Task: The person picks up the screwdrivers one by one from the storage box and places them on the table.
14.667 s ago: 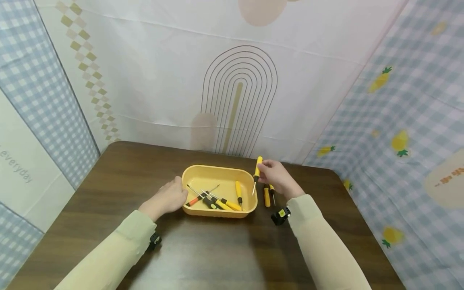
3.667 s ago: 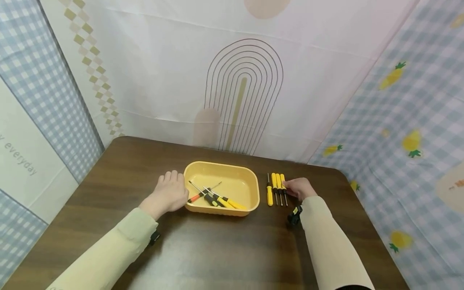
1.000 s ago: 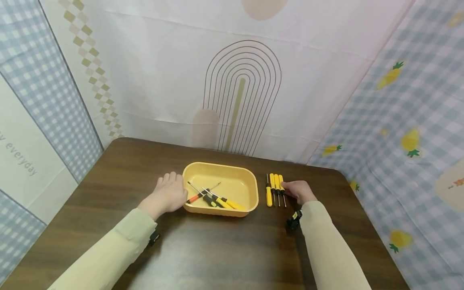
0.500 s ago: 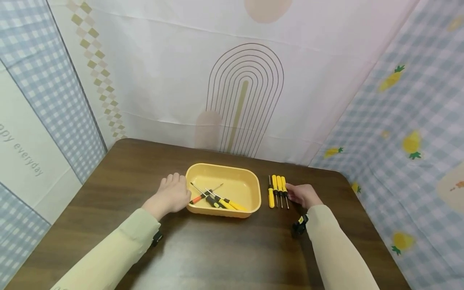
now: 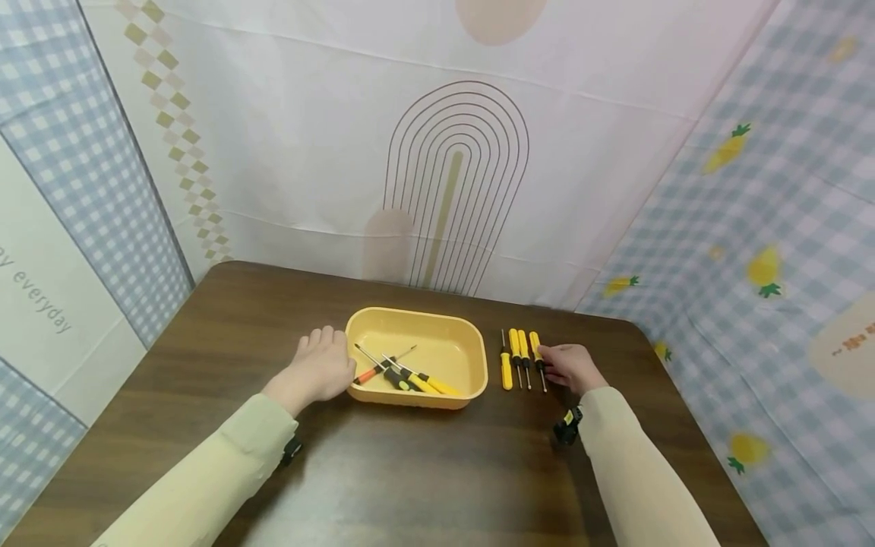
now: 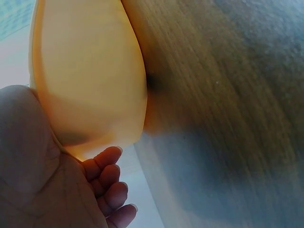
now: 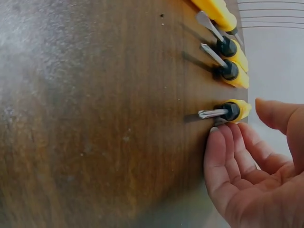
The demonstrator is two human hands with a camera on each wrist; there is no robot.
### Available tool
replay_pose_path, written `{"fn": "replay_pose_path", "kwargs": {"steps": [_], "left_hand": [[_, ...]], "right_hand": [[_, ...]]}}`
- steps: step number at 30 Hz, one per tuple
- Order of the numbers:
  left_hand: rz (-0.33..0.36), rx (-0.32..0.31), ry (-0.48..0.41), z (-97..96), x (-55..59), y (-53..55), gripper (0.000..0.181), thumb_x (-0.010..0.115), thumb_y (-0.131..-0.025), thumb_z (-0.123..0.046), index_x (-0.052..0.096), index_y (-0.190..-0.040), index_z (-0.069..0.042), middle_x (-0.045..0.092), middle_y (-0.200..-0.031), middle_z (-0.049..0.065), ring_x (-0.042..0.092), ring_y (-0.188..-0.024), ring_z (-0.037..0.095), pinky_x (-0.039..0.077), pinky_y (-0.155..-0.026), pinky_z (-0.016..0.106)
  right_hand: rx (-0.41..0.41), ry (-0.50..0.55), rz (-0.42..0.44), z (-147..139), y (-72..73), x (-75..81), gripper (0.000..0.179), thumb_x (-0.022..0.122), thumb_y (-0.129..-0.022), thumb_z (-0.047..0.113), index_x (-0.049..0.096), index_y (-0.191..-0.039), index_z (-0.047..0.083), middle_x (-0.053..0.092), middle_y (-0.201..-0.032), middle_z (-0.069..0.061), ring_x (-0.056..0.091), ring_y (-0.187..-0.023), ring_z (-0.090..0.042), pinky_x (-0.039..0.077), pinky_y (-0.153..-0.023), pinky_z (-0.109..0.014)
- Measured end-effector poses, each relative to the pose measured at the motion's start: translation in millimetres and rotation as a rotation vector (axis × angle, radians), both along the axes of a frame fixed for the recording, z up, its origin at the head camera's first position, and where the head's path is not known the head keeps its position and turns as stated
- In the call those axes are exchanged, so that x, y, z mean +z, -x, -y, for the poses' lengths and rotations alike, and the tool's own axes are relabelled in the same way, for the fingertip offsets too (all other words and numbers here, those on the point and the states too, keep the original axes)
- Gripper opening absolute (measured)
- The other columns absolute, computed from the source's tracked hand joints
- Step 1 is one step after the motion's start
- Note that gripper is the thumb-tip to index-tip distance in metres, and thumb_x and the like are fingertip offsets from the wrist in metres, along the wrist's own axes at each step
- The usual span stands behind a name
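Observation:
In the head view my left hand (image 5: 320, 366) rests over the left end of a yellow tray (image 5: 472, 328), its palm against the tray wall (image 6: 95, 57) in the left wrist view. My right hand (image 5: 573, 367) is at the rightmost yellow-handled screwdriver (image 5: 536, 348). In the right wrist view, fingertips (image 7: 217, 142) lie along the right side of that screwdriver (image 7: 232, 110), and the thumb stands a little off its handle. Two screwdrivers (image 5: 519, 346) lie side by side to its left. Further left is another screwdriver (image 5: 506, 372), pointing the opposite way.
Inside the tray several screwdrivers lie crossed, among them one with an orange handle (image 5: 367, 375), one black and green (image 5: 396, 380) and yellow ones (image 5: 437, 385). All stands on a dark wooden table (image 5: 410, 471). A white cloth (image 5: 307, 190) hangs behind its far edge.
Since half a second ago the rightmost screwdriver has shifted right, leaving a gap beside its neighbours. Over the longer span, more screwdrivers lie in the row. The left hand stays on the tray.

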State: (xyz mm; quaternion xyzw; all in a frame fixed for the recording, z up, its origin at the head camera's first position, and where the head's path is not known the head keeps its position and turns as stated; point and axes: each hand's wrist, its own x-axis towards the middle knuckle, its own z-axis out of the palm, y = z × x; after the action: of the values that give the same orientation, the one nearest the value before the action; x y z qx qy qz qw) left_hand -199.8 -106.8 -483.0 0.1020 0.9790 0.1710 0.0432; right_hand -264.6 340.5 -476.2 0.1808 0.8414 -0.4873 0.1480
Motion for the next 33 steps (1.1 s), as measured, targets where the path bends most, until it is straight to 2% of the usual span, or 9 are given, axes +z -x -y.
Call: {"fn": "replay_pose_path", "kwargs": {"steps": [5,8,14,22,33], "left_hand": [[0.002,0.002,-0.010,0.3,0.0,0.4,0.034,0.045,-0.091,-0.024,0.047,-0.109,0.005,0.039,-0.096,0.013,0.036,-0.093,0.032,0.030,-0.084,0.048],[0.002,0.005,-0.012,0.0,-0.4,1.2,0.032,0.045,-0.091,-0.024,0.047,-0.106,0.004,0.039,-0.095,0.013,0.036,-0.092,0.032,0.030,-0.083,0.047],[0.010,0.006,-0.012,-0.1,-1.1,1.2,0.033,0.044,-0.091,-0.023,0.047,-0.108,0.005,0.040,-0.096,0.013,0.037,-0.093,0.032,0.030,-0.083,0.047],[0.013,0.009,-0.008,0.0,1.4,0.9,0.033,0.044,-0.091,-0.024,0.047,-0.108,0.005,0.040,-0.096,0.013,0.037,-0.093,0.032,0.030,-0.084,0.048],[0.025,0.006,0.002,0.0,2.8,0.8,0.035,0.045,-0.092,-0.024,0.047,-0.110,0.005,0.040,-0.098,0.014,0.037,-0.094,0.032,0.030,-0.085,0.049]], "right_hand": [[-0.026,-0.031,-0.048,2,5.0,-7.0,0.037,0.060,-0.096,0.022,0.061,-0.121,-0.006,0.061,-0.112,-0.015,0.062,-0.088,-0.022,0.053,-0.079,-0.036],[-0.030,-0.043,-0.064,5,8.1,-11.3,0.035,0.061,-0.095,0.019,0.062,-0.119,-0.006,0.062,-0.107,-0.013,0.062,-0.083,-0.020,0.054,-0.076,-0.034],[-0.036,-0.049,-0.054,9,11.8,-14.0,0.032,0.060,-0.095,0.017,0.063,-0.116,-0.008,0.061,-0.109,-0.016,0.062,-0.084,-0.021,0.054,-0.074,-0.033],[-0.070,-0.067,-0.027,10,14.8,-10.3,0.030,0.061,-0.094,0.021,0.064,-0.109,-0.005,0.061,-0.102,-0.011,0.060,-0.081,-0.021,0.054,-0.071,-0.032],[-0.052,-0.056,-0.039,10,8.7,-8.8,0.032,0.061,-0.094,0.023,0.064,-0.111,-0.005,0.061,-0.099,-0.011,0.058,-0.080,-0.020,0.054,-0.070,-0.031]]}}
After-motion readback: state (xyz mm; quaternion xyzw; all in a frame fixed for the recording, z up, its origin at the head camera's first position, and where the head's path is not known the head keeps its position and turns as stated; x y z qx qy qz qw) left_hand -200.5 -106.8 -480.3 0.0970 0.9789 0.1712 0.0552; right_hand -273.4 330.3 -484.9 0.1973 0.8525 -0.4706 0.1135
